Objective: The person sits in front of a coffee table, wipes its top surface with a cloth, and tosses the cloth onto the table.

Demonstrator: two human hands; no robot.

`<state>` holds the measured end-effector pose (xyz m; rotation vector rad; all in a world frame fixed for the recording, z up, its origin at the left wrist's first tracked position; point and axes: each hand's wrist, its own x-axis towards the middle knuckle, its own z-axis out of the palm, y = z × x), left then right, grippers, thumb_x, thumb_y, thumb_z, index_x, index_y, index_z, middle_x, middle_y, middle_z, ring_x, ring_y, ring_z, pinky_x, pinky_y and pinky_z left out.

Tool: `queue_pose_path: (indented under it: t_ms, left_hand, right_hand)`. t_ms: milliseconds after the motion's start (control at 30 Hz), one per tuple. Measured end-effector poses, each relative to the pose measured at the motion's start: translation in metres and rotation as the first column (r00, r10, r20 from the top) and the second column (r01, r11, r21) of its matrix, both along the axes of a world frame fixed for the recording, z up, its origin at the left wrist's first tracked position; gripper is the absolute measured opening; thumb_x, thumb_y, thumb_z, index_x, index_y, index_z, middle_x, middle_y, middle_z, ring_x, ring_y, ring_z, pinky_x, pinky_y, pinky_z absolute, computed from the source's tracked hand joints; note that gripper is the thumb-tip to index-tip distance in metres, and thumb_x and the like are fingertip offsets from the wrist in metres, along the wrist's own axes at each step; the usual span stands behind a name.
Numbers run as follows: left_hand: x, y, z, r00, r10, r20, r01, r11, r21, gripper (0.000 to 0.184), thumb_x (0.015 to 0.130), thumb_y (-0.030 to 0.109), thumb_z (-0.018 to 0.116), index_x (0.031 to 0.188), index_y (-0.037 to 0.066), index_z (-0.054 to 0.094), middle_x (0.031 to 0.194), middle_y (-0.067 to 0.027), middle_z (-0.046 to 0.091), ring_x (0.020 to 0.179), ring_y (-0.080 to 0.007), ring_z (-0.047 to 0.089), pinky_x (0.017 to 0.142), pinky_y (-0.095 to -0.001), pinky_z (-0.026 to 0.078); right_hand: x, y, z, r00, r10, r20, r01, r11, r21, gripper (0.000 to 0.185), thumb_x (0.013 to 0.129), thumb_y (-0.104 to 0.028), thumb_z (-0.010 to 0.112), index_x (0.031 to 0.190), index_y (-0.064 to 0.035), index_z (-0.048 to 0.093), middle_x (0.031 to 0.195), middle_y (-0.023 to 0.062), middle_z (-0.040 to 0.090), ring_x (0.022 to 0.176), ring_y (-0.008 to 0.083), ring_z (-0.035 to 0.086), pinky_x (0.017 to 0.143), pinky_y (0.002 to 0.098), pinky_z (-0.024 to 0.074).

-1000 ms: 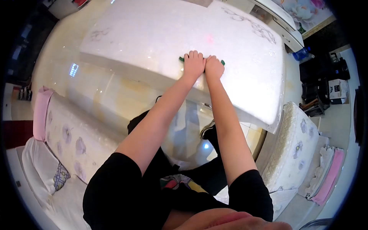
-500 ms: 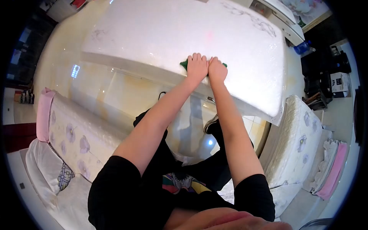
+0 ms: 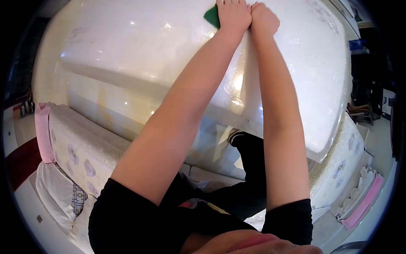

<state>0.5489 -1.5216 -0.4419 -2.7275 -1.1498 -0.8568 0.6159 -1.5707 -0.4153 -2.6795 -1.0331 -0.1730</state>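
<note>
A green cloth lies on the white marbled table, which has a glossy clear covering. My left hand presses down on the cloth, palm down, its fingertips cut off by the top edge of the view. Right beside it, my right hand is closed and bears down on the same spot. The two hands touch at the thumb side. Most of the cloth is hidden under them; only a corner shows left of my left hand.
A sofa with a flowered cover stands at the left, and another flowered seat at the right. My shoe is on the floor near the table. A blue bottle and dark items stand at the far right.
Both hands have slid away from me across the table with the cloth, and my arms are stretched further. My body leans closer over the table.
</note>
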Motion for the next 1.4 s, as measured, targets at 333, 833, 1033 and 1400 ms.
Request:
queue_pose_path:
  t_ms: [333, 833, 1033, 1400]
  left_hand:
    - [0.019, 0.024, 0.004, 0.997, 0.039, 0.067, -0.045, 0.994, 0.096, 0.028, 0.089, 0.033, 0.049, 0.087, 0.01, 0.064, 0.089, -0.0087, 0.061, 0.092, -0.0258, 0.053, 0.08, -0.0444, 0.038]
    - [-0.156, -0.15, 0.012, 0.995, -0.044, -0.094, 0.054, 0.993, 0.108, 0.028, 0.086, 0.036, 0.054, 0.083, 0.009, 0.06, 0.081, -0.0099, 0.056, 0.081, -0.0264, 0.052, 0.072, -0.0443, 0.037]
    - [-0.182, -0.181, 0.012, 0.996, -0.041, -0.084, 0.049, 0.994, 0.1, 0.026, 0.086, 0.036, 0.055, 0.082, 0.01, 0.058, 0.081, -0.0092, 0.055, 0.081, -0.026, 0.051, 0.071, -0.0439, 0.037]
    - [-0.137, -0.114, 0.004, 0.969, -0.231, -0.087, 0.243, 0.952, 0.188, 0.021, 0.086, 0.03, 0.054, 0.08, 0.011, 0.06, 0.08, -0.0061, 0.059, 0.081, -0.0243, 0.056, 0.071, -0.0436, 0.039]
  right_hand:
    - [0.029, 0.028, -0.008, 1.0, 0.002, 0.007, -0.003, 0.999, 0.054, 0.029, 0.09, -0.029, 0.05, 0.082, -0.0053, 0.066, 0.081, 0.0176, 0.068, 0.075, 0.0333, 0.068, 0.066, 0.0442, 0.0536]
    - [-0.144, -0.158, -0.004, 0.997, -0.001, -0.072, 0.005, 0.999, 0.054, 0.034, 0.095, -0.033, 0.04, 0.083, -0.009, 0.06, 0.073, 0.0129, 0.068, 0.068, 0.0298, 0.067, 0.059, 0.0433, 0.0523]
    - [-0.169, -0.186, -0.018, 0.999, -0.025, 0.041, 0.021, 0.997, 0.074, 0.033, 0.095, -0.033, 0.042, 0.081, -0.0093, 0.059, 0.068, 0.0111, 0.066, 0.059, 0.028, 0.066, 0.051, 0.0399, 0.0521]
    - [-0.12, -0.135, -0.009, 0.997, 0.071, -0.037, -0.071, 0.997, 0.013, 0.037, 0.097, -0.036, 0.038, 0.089, -0.0064, 0.058, 0.081, 0.0137, 0.068, 0.074, 0.0327, 0.066, 0.066, 0.0453, 0.0529]
